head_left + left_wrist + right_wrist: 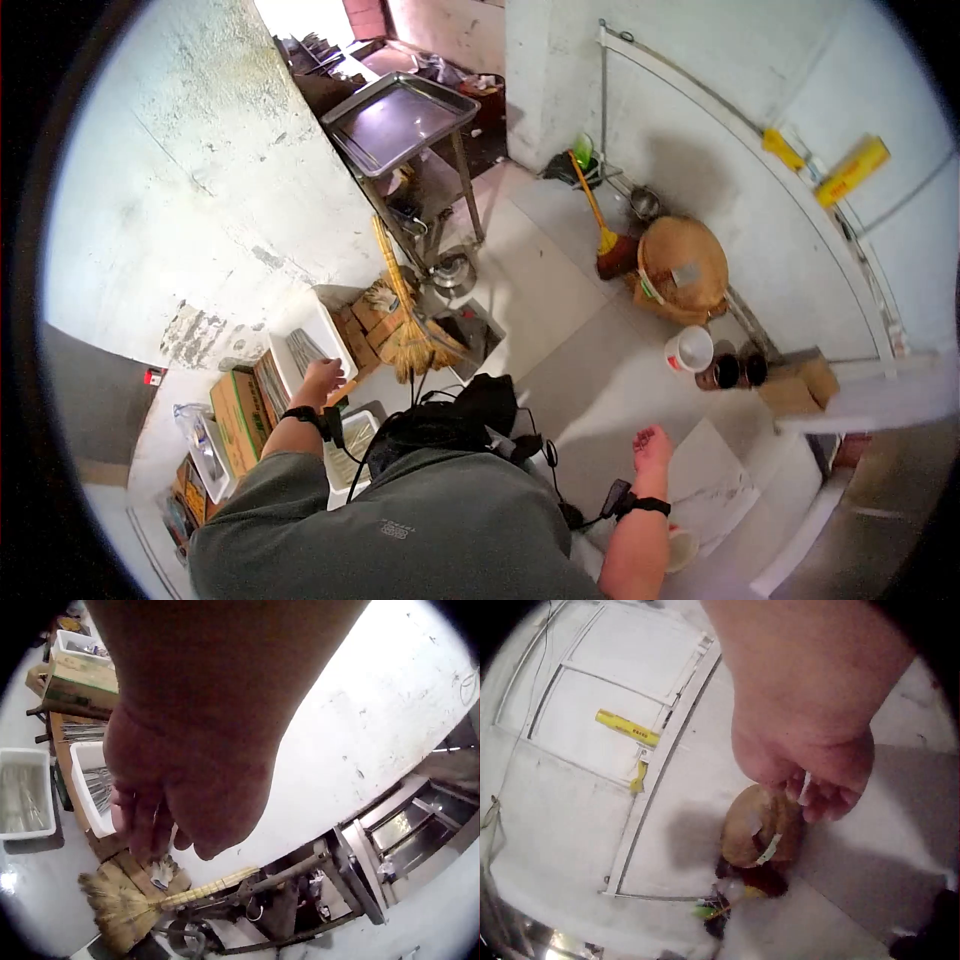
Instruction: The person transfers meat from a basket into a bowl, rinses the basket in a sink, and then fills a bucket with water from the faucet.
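Observation:
My left hand [325,380] hovers at the edge of a white plastic bin [320,338] holding thin metallic sticks [304,350]. In the left wrist view its fingers [142,829] hang loosely bent with nothing seen in them, and the bin overlaps behind them. My right hand [652,450] is held out over the pale floor, palm upward in the head view. Its fingers [832,802] are curled, and a small white strip [805,789] shows between them in the right wrist view; what it is, I cannot tell.
A second white bin [26,796] with thin sticks stands beside a cardboard box [240,420]. A straw broom [405,310] leans by a metal table with a steel tray [400,120]. Along the right wall are a round wicker basket [685,265], a white bucket [690,350] and dark jars [735,372].

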{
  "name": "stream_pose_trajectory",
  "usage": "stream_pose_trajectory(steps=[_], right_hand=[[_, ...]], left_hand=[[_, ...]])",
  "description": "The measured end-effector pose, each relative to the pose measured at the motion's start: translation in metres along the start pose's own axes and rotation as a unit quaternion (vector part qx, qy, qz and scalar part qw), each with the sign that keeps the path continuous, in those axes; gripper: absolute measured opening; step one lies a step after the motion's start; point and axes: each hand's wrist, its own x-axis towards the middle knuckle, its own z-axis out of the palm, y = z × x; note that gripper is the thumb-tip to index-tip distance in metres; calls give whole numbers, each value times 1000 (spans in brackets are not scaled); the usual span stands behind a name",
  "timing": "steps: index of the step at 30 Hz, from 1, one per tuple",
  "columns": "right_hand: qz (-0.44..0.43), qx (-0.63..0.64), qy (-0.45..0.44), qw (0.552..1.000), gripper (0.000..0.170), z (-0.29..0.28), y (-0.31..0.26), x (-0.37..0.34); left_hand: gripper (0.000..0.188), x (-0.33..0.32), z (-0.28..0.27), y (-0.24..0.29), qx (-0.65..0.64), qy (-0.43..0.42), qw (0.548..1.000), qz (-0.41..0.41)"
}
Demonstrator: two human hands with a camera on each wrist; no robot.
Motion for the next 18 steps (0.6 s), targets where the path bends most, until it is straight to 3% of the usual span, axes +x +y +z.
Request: stream_pose_trajectory(steps=[2, 7, 10, 11, 12, 14, 15, 17, 18], right_hand=[[16, 17, 35, 999, 11, 28, -34, 26], [-9, -35, 25, 999, 10, 72, -124, 109], [-34, -60, 58, 996, 12, 89, -175, 142], [-21, -77, 76, 994, 12, 89, -186, 160], [-6, -99, 97, 990, 13, 73, -194, 181], [-93, -192, 21, 977, 18, 29, -193, 235], [-93, -200, 17, 975, 18, 18, -196, 254], [41, -89, -16, 995, 15, -13, -202, 273], [106, -30, -31, 993, 14, -30, -205, 284]], left_hand=[[33, 4, 34, 23, 39, 14, 999, -8], [30, 74, 120, 70, 54, 11, 997, -44], [30, 135, 182, 92, 113, -16, 993, -5], [31, 167, 199, 98, 157, 9, 987, -36], [31, 131, 221, 154, 136, -2, 990, -40], [30, 171, 253, 181, 46, 8, 998, -39], [30, 176, 264, 205, 41, 11, 998, -46], [30, 176, 284, 262, 64, -37, 996, 42], [31, 181, 291, 282, 87, -22, 994, 63]])
